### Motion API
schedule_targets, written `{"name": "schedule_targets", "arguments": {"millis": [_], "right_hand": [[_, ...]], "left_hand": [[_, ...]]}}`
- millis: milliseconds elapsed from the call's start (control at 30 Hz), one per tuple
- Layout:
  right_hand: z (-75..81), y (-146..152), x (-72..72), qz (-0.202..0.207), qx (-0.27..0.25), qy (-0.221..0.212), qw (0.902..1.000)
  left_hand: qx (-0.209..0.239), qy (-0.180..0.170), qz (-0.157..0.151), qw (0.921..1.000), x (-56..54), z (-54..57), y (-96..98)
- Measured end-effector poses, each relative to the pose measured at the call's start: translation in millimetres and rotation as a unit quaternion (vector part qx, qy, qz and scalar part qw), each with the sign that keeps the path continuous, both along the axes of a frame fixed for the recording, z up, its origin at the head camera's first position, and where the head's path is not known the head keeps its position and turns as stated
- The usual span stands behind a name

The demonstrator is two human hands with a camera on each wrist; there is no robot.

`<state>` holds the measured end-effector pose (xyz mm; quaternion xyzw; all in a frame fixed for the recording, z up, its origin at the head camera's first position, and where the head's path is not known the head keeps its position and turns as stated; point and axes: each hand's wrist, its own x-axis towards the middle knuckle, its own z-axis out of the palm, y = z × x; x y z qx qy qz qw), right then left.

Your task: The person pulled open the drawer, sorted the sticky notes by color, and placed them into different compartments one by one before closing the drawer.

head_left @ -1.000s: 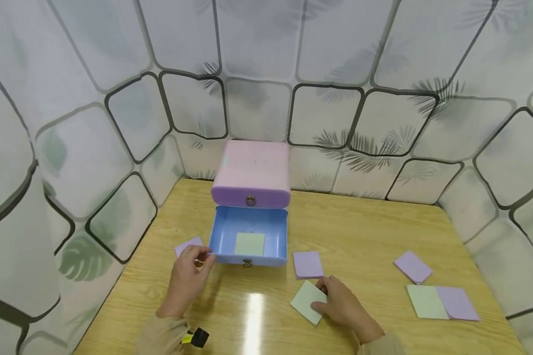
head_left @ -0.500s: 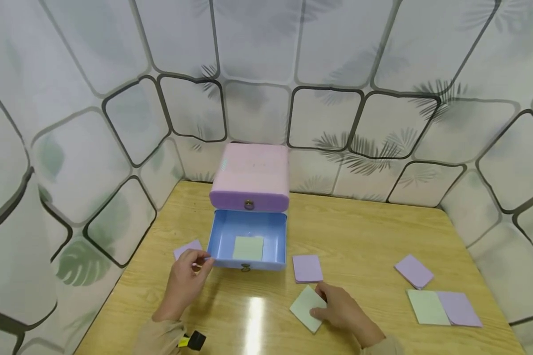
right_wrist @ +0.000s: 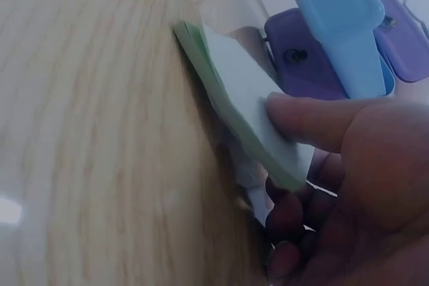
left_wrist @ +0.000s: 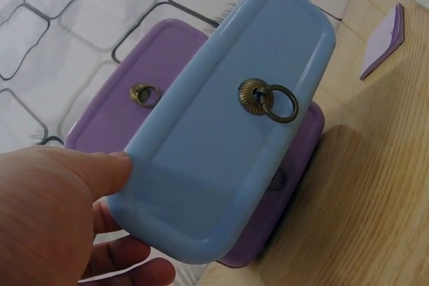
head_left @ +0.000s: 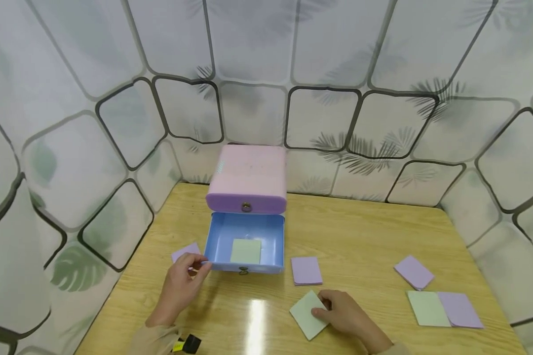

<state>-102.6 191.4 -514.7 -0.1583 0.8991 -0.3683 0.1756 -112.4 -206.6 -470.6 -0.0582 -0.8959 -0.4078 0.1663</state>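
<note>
The blue drawer (head_left: 244,241) stands pulled out of the purple box (head_left: 247,177), with one green pad (head_left: 246,251) already lying flat inside it; the left hand (head_left: 180,286) pinches the drawer's front left corner between thumb and fingers, steadying it. Right of the drawer and nearer the person, the right hand (head_left: 344,313) grips a second green notepad (head_left: 308,314), thumb on top and fingers curled under its lifted edge, the far edge touching the table (head_left: 364,236). The hold looks shallow; I judge the pad could fan open or slip back down if raised by that one edge. A purple pad (head_left: 306,270) lies just right of the drawer, in the likely path; a low carry might nudge it. Should the left hand pull or tilt, the drawer might slide out or the light box shift.
</note>
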Motion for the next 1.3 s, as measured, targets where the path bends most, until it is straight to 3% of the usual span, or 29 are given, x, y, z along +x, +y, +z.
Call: {"name": "schedule_targets", "arguments": {"millis": [300, 533, 800, 933, 1067, 1300], "right_hand": [[0.6, 3.5, -1.6, 0.023, -0.056, -0.051, 0.9969], [-1.9, 3.4, 0.6, 0.028, -0.071, -0.052, 0.9957], [-4.1, 5.5, 0.5, 0.015, -0.084, -0.028, 0.996], [4.3, 7.0, -2.2, -0.016, -0.112, -0.031, 0.9931], [17.9, 7.4, -7.4, -0.043, -0.137, -0.008, 0.9896], [47.7, 8.1, -15.3, -0.073, -0.179, 0.085, 0.9774]], "left_hand": [[-0.014, 0.021, -0.005, 0.9997, 0.0, 2.8, -6.2], [-0.011, 0.061, -0.019, 0.9979, -1.7, 7.1, -8.5], [-0.016, 0.065, -0.018, 0.9976, -2.0, 9.8, -9.4], [-0.032, 0.073, -0.015, 0.9967, -2.5, 10.2, -7.8], [-0.037, 0.075, -0.017, 0.9963, -5.3, 10.4, -6.4], [-0.025, 0.079, -0.018, 0.9964, -7.7, 6.8, -4.4]]}}
